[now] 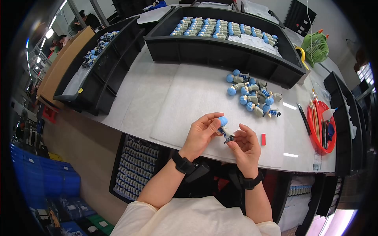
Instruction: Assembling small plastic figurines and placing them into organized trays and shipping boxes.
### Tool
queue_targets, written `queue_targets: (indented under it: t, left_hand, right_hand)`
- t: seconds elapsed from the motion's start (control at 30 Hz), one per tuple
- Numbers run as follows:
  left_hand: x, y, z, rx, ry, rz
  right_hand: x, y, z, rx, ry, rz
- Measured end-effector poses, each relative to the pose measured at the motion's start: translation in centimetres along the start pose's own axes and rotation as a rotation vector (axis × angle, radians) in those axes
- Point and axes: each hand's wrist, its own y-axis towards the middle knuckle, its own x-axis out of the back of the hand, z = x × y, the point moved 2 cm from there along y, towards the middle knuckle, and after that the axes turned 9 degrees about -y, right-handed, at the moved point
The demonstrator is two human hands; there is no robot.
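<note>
A small toy figurine [226, 133] with a round light-blue head and dark feet is tilted between my two hands over the white work sheet. My left hand [201, 131] pinches it near the blue head with thumb and fingers. At its feet is my right hand [247, 148], the thumb against the base and the fingers curled close by, the forefinger raised. Beyond my hands, a loose heap of similar figurines [252, 92] lies on the sheet. A small red block [263, 139] sits just right of my right hand.
A long black tray [204, 53] with rows of figurines spans the far side. More figurines fill a black bin [108, 74] at left. At right are a red basket [330, 146] of brushes and pens, and a green fan [316, 47]. Another figurine tray [118, 179] sits below the table edge.
</note>
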Motion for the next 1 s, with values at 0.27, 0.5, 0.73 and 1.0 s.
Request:
queue_targets:
  t: [0.27, 0.5, 0.73, 1.0]
  left_hand:
    - [-0.1, 0.2, 0.3, 0.009, 0.104, -0.038]
    - [-0.1, 0.3, 0.2, -0.002, 0.183, -0.006]
    - [0.0, 0.3, 0.2, -0.075, 0.228, 0.047]
    - [1.8, 0.1, 0.0, -0.157, 0.348, 0.157]
  right_hand:
    - [0.3, 0.1, 0.1, 0.068, -0.008, -0.049]
    - [0.2, 0.0, 0.3, 0.044, 0.024, -0.053]
    - [0.5, 0.0, 0.5, -0.022, 0.213, 0.041]
    - [4.0, -0.2, 1.4, 0.076, -0.017, -0.025]
